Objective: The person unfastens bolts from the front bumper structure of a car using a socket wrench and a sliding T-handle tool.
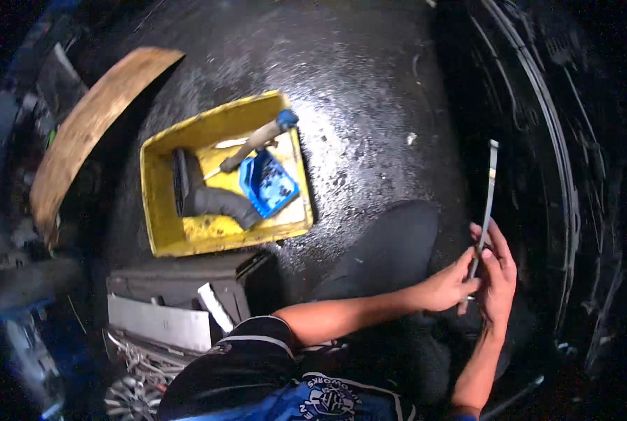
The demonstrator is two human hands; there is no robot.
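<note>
Both hands meet around a long, thin grey metal bar, which stands nearly upright with a small pale tip at its far end. My left hand reaches in from the left, its fingers closed at the bar's lower part. On the other side my right hand wraps its thumb and bent fingers around the same part. The exact kind of bar cannot be made out. Beneath the hands is my dark trouser leg, bent at the knee.
A yellow bin holds a blue scoop-like tray, a dark bent hose and a blue-ended tool. Left lies a curved-looking wooden board. A dark case and metal tools are near. A dark panel rises right.
</note>
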